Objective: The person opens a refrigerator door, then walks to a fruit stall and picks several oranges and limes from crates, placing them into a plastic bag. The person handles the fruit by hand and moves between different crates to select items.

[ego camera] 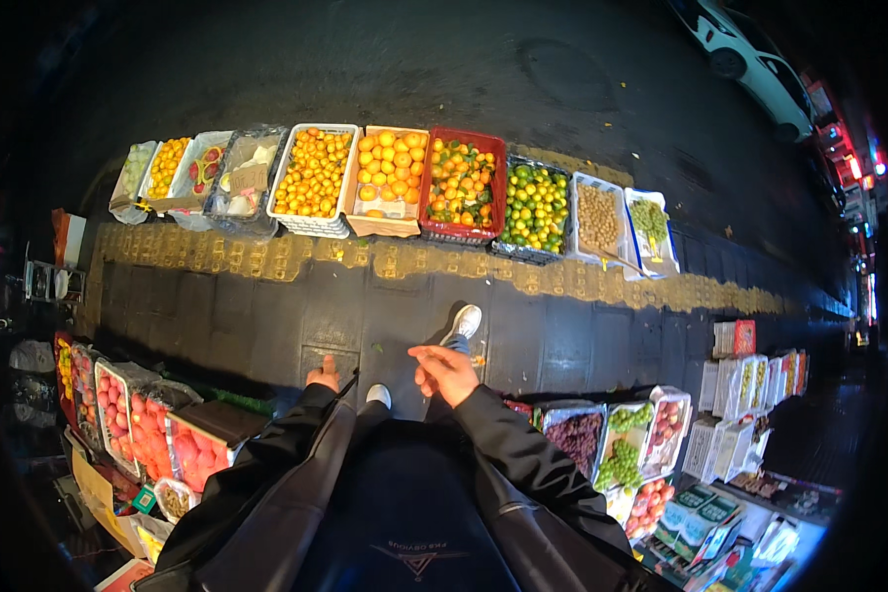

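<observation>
My left hand (324,374) hangs low in front of me with its thumb showing; the rest of its fingers are largely hidden, so its grip is unclear. Before my body, my right hand (445,372) is raised with loosely bent fingers and nothing in it. Beyond both hands, a row of fruit crates stands on the pavement. It includes a white crate of small orange citrus (312,174), a cardboard box of larger oranges (393,164), a red crate of leafy mandarins (462,181) and a dark crate of green-yellow citrus (536,206). Neither hand touches the fruit.
Yellow tactile paving (266,255) runs beside the row. Boxes of red fruit (148,429) stand at the lower left; purple grapes (573,442) and green grapes (621,464) lie at the lower right. Stacked white crates (740,385) stand farther right. A white car (758,66) is at the upper right.
</observation>
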Motion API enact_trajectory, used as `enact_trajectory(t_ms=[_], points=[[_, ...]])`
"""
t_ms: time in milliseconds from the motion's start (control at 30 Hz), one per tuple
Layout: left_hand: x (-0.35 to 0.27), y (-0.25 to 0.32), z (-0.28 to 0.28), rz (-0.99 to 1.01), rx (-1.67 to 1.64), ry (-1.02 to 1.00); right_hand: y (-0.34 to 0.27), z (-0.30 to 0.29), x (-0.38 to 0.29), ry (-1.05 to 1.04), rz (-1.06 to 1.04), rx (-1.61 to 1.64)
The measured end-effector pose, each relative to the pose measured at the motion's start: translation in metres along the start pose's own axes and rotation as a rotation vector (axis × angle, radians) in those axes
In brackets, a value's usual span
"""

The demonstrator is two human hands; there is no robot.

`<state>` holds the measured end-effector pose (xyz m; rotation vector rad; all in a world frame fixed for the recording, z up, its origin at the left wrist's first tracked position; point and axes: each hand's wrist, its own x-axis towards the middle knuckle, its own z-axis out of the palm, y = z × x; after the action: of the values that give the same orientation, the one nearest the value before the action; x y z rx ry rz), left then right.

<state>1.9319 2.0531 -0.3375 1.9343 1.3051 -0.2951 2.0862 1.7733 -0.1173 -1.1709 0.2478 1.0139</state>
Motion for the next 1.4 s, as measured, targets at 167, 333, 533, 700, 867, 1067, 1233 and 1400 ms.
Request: enact_trajectory(t_ms=[167, 333, 533, 700, 867, 1067, 1233, 1400], points=[[0.067, 0.062, 0.072, -0.131, 0.164, -0.083, -0.033, -0.111, 0.193, 0.051, 0.069, -0.274], [0.177, 0.15, 0.167, 0.097, 0.352, -0.103, -0.022, -0.235, 0.369, 0.144, 0.062, -0.427], [0.374, 0.25, 0.317, 0.544, 0.758, -0.144, 0.021, -0.38, 0.583, 0.411, -0.165, -0.92], [0.48, 0.294, 0.408, 1.074, 0.454, 0.265, 0.022, -0.439, 0.72, 0.567, -0.428, -1.078], [0.513, 0.298, 0.451, 0.466, 0.538, 0.077, 0.018, -0.45, 0.81, 0.531, -0.564, -1.296], [0.519, 0.299, 0.456, 0.345, 0.504, 0.145, 0.019, -0.451, 0.842, 0.532, -0.591, -1.376], [0.517, 0.301, 0.459, 0.387, 0.543, 0.153, -0.028, -0.454, 0.854, 0.696, -0.72, -0.968], [0.521, 0.302, 0.46, 0.309, 0.575, 0.093, -0.095, -0.483, 0.897, 0.924, -0.737, -0.831]])
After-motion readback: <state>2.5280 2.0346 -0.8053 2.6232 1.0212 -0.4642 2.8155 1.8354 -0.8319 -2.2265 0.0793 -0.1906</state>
